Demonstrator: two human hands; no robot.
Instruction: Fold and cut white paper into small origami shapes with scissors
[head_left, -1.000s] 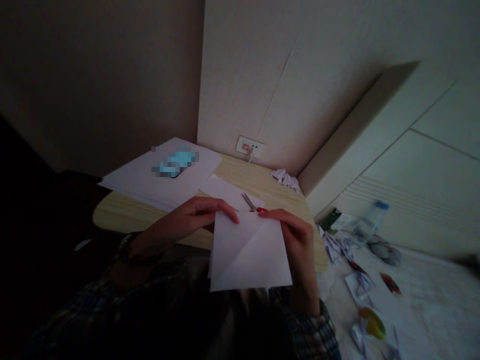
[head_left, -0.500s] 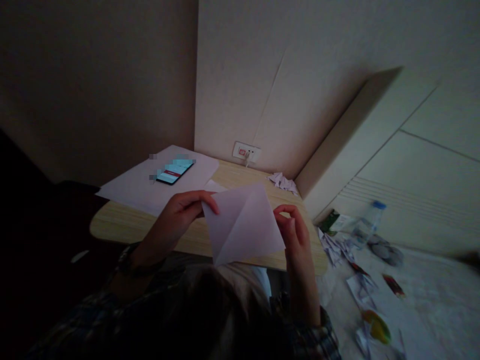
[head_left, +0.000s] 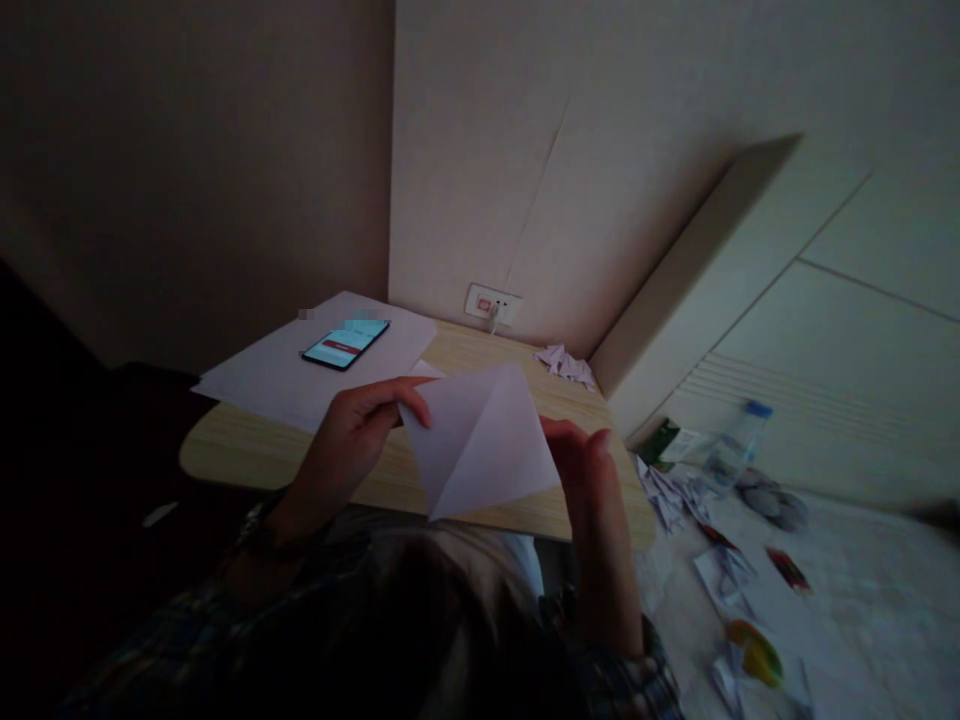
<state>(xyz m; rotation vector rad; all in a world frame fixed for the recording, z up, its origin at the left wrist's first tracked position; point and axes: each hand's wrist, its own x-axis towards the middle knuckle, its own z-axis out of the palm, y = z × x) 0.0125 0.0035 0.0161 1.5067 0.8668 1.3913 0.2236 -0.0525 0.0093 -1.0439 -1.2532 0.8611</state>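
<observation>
Pinching the left corner of a folded white paper square [head_left: 487, 440] between thumb and fingers, the left hand [head_left: 360, 430] has a narrow grip. The right hand [head_left: 592, 475] is at the square's right edge, fingertips partly behind it; whether that grip holds the paper or only touches it, I cannot tell. The square's underside is hidden, as is the patch of counter behind it.

The paper is held up before the middle of the pale wood-grain counter [head_left: 255, 440], one corner pointing to the far edge, the opposite one down to the near edge. A diagonal crease joins these two; the sides look about equal, so no long axis stands out.

Behind the left hand, a stack of large white sheets [head_left: 262, 370] covers the far left corner, a black-framed phone with a lit screen [head_left: 345, 346] on top, its upper end pixelated. Folded white paper pieces [head_left: 565, 365] lie at the far right corner, their shapes hard to make out.
</observation>
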